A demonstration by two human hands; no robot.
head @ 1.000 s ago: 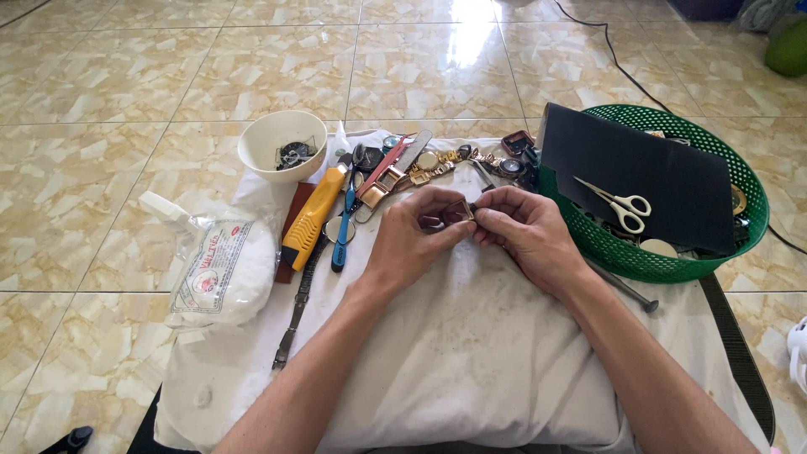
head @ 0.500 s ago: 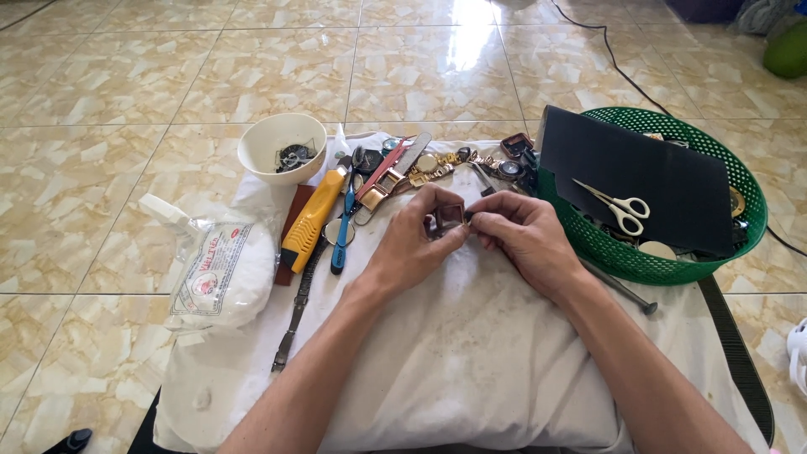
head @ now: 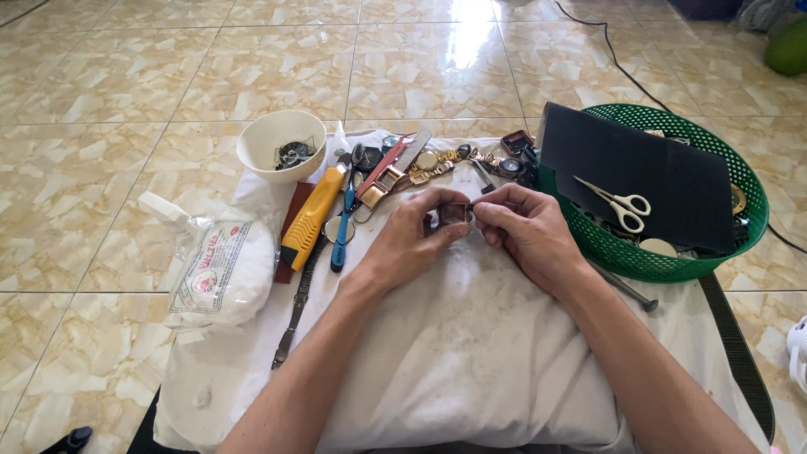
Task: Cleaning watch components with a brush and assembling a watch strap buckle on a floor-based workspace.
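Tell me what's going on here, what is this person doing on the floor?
A person is working over a white cushion laid on a tiled floor. Both hands meet above it: the left hand pinches a small dark watch part and the right hand works at its edge with its fingertips. Behind the hands lie wristwatches, a yellow-handled tool and a blue-handled tool. A white bowl sits to the left, and a green basket with white-handled scissors to the right.

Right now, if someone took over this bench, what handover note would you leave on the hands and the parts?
Left hand pinches a small square watch case above the white cushion.
Right hand grips the same case from the other side, fingertips at its edge.
Tools and watches lie in a row behind; white bowl at left, green basket with scissors at right.
The case is in hand, not set down.
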